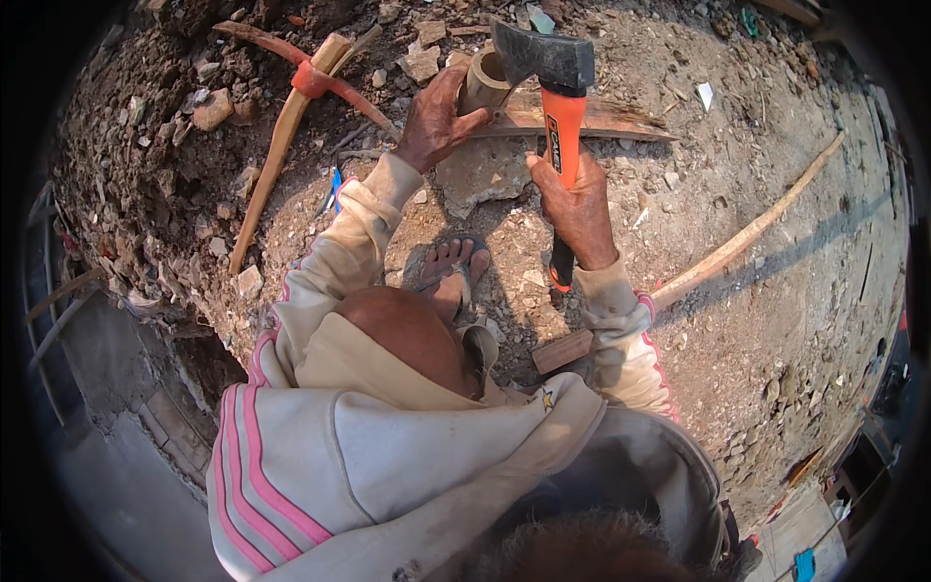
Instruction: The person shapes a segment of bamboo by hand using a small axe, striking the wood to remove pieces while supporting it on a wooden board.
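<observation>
My left hand (433, 121) grips a short, hollow bamboo piece (482, 89), its open end facing up. My right hand (579, 206) is wrapped round the orange and black handle of a hatchet (564, 121). The dark hatchet head overlaps the right side of the bamboo's rim; whether the blade touches it I cannot tell. Under and beside the bamboo a reddish wooden plank (621, 118) lies sideways. Nearer to me a flat piece of stone or concrete (483, 177) rests on the ground.
A red-headed pickaxe (312, 80) with a wooden handle lies to the left. On the right stretches a long wooden pole (752, 231). A wooden block (562, 351) lies by my right forearm. My sandalled foot (454, 272) is just below the slab. Rubble (211, 109) covers the far left.
</observation>
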Demonstrator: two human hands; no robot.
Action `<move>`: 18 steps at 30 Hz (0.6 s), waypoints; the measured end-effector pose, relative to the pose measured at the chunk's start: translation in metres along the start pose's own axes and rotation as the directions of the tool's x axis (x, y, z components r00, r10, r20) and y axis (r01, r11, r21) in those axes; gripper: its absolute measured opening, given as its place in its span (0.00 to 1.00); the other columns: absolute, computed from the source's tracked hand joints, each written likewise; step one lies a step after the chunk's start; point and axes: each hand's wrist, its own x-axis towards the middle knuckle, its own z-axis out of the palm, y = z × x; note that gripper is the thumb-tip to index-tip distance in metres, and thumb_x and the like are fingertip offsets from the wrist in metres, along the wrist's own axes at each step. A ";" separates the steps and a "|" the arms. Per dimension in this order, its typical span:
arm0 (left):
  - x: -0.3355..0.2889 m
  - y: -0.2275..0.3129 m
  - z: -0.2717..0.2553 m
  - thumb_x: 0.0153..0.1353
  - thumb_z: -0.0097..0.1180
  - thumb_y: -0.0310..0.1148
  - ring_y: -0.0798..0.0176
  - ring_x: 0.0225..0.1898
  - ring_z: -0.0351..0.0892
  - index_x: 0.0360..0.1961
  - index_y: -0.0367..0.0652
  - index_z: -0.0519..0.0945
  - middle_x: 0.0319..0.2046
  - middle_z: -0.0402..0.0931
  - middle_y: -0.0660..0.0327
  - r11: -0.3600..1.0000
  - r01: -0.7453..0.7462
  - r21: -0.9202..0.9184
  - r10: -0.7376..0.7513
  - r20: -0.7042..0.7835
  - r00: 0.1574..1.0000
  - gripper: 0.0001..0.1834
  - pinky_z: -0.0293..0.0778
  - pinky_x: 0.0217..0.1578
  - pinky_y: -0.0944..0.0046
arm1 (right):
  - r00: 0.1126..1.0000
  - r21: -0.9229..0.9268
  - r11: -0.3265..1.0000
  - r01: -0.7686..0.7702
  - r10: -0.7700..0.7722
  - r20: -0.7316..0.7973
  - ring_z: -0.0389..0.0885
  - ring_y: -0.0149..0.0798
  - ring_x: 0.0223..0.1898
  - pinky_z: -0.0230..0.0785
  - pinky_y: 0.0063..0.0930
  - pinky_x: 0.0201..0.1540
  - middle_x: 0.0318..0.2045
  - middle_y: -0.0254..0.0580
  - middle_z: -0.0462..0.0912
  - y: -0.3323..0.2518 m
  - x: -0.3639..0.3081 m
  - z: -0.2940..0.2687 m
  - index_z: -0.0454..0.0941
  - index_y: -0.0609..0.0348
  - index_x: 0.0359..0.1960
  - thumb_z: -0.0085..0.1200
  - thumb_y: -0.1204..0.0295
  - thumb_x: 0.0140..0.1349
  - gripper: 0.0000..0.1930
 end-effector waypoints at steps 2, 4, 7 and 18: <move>0.009 0.008 -0.007 0.57 0.73 0.37 0.44 0.55 0.83 0.64 0.40 0.74 0.55 0.80 0.49 0.999 0.049 -0.005 -0.049 0.070 0.996 0.35 0.80 0.54 0.50 | 0.999 0.066 0.998 0.000 0.002 -0.034 0.70 0.26 0.25 0.67 0.28 0.28 0.24 0.31 0.74 -0.003 -0.007 0.004 0.76 0.63 0.39 0.63 0.68 0.70 0.11; 0.021 0.017 -0.010 0.57 0.73 0.38 0.45 0.55 0.83 0.64 0.41 0.74 0.55 0.80 0.50 0.999 -0.038 0.006 0.038 -0.013 0.999 0.35 0.80 0.54 0.51 | 0.996 0.128 0.990 -0.055 0.064 -0.066 0.71 0.24 0.25 0.65 0.25 0.26 0.23 0.29 0.74 -0.013 -0.015 0.000 0.76 0.62 0.36 0.62 0.71 0.70 0.09; 0.044 0.046 -0.028 0.58 0.73 0.38 0.46 0.54 0.84 0.64 0.43 0.74 0.55 0.80 0.51 0.986 -0.162 -0.030 0.159 -0.094 0.983 0.34 0.80 0.53 0.52 | 0.998 0.286 0.958 0.014 0.004 -0.061 0.71 0.22 0.25 0.64 0.23 0.26 0.24 0.28 0.74 -0.039 -0.028 -0.012 0.76 0.61 0.37 0.60 0.74 0.71 0.06; -0.016 0.000 -0.030 0.62 0.73 0.41 0.50 0.63 0.77 0.63 0.35 0.75 0.59 0.78 0.47 0.979 0.199 0.049 -0.185 -0.212 0.960 0.33 0.75 0.62 0.51 | 0.994 0.056 0.994 -0.095 0.092 0.050 0.71 0.24 0.29 0.67 0.25 0.31 0.27 0.29 0.76 -0.013 -0.017 -0.022 0.77 0.61 0.37 0.64 0.68 0.69 0.10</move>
